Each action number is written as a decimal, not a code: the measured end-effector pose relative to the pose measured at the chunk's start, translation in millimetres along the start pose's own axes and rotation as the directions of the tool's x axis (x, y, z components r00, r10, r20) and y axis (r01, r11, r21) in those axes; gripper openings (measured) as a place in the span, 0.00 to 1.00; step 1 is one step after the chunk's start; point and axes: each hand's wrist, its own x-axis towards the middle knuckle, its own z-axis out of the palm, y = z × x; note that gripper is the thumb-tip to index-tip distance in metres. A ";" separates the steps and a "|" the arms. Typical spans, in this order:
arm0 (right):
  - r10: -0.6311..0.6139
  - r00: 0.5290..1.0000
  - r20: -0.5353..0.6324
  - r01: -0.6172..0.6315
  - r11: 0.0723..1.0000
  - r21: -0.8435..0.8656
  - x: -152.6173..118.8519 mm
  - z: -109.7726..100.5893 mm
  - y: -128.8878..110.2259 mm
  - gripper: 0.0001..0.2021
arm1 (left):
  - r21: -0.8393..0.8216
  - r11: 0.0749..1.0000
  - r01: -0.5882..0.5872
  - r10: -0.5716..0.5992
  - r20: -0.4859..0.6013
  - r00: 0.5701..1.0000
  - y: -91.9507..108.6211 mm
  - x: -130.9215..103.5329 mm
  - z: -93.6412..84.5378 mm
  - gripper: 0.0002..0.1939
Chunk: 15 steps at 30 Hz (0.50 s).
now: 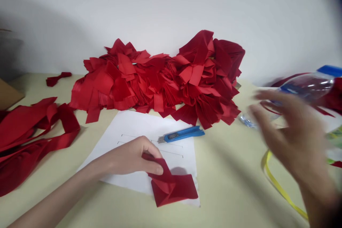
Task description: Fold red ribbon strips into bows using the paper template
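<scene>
My left hand (pixel 141 156) pinches a folded strip of red ribbon (pixel 184 187) between thumb and fingers. The ribbon's fold lies over the lower edge of a white paper sheet (pixel 107 149) marked with thin ruled lines. Just beyond my fingers, a blue utility knife (pixel 184 134) rests on the sheet with a bit of blade showing. My right hand (pixel 291 135) is raised at the right and blurred by motion. Its thumb and fingers look apart, with nothing visible between them, in front of a clear plastic bottle (pixel 312 85) with a blue cap.
A large heap of cut red ribbon pieces (pixel 160 82) stands along the wall. Longer red ribbons (pixel 32 128) lie at the left, with a small ribbon bow (pixel 57 78) behind them. A yellow strap (pixel 280 188) curves across the table at the right. A brown box (pixel 9 94) edges in at left.
</scene>
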 end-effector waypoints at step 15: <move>-0.512 0.108 0.852 -0.651 0.612 0.449 -57.4 84.7 -85.7 0.18 | -0.050 0.991 0.126 -0.126 0.001 0.992 -11.0 -41.6 -21.5 0.07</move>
